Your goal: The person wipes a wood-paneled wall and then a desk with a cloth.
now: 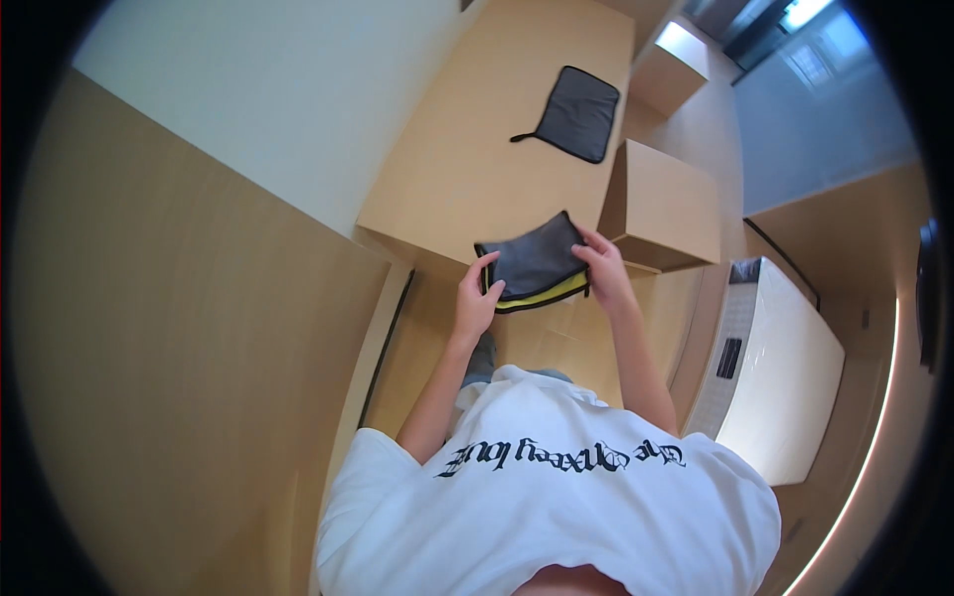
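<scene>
Between my two hands is a folded cleaning cloth (537, 256), dark grey on top with a black edge and a yellow underside showing along the near side. My left hand (478, 298) grips its left edge, the thumb lying on top. At the opposite edge, my right hand (602, 266) pinches the cloth near its upper corner. Both hands hold it in the air in front of the desk's near edge. A second grey cloth (576, 114) with a black border and a hanging loop lies spread flat on the desk, beyond the held one.
The light wooden desk (447, 149) stretches away ahead of me. To its right stand a wooden box-shaped stool (668, 204) and another wooden block (676, 68). A white mattress (785, 358) lies at the right. A wooden panel (179, 328) rises close on my left.
</scene>
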Available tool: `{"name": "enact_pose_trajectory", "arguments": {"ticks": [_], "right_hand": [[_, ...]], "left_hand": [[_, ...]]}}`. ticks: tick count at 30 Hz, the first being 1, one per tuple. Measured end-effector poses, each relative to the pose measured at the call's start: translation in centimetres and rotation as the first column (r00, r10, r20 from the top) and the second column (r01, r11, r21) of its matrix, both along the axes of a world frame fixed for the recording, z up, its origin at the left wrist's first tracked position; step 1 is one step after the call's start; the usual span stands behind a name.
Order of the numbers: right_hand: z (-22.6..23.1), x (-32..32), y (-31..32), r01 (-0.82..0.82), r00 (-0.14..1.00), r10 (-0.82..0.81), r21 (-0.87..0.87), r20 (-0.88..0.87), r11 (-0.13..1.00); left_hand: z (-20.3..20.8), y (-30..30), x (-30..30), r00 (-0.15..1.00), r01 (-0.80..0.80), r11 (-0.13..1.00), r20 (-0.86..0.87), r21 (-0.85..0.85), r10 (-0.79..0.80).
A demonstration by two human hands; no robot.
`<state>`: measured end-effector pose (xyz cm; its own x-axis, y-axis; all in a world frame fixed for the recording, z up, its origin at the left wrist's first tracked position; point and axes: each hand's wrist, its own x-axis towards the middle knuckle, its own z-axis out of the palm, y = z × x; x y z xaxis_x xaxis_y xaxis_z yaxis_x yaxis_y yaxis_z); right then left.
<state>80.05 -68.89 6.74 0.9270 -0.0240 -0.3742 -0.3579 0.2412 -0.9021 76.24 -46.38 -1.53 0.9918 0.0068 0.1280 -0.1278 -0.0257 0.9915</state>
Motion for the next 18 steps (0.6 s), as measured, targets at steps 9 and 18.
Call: {"name": "enact_pose_trajectory", "arguments": {"ticks": [9, 18], "right_hand": [[-7.3, 11.5, -3.5, -0.240, 0.921, 0.389, -0.838, -0.037, 0.490], [-9.8, 14.0, 2.2, -0.432, 0.425, 0.861, -0.773, 0.280, 0.465]], "left_hand": [[1.1, -2.4, -0.5, 0.766, 0.080, 0.983, -0.641, 0.166, 0.046], [-0.9, -13.8, 4.5, 0.746, -0.327, 0.478, -0.088, 0.815, 0.660]]}}
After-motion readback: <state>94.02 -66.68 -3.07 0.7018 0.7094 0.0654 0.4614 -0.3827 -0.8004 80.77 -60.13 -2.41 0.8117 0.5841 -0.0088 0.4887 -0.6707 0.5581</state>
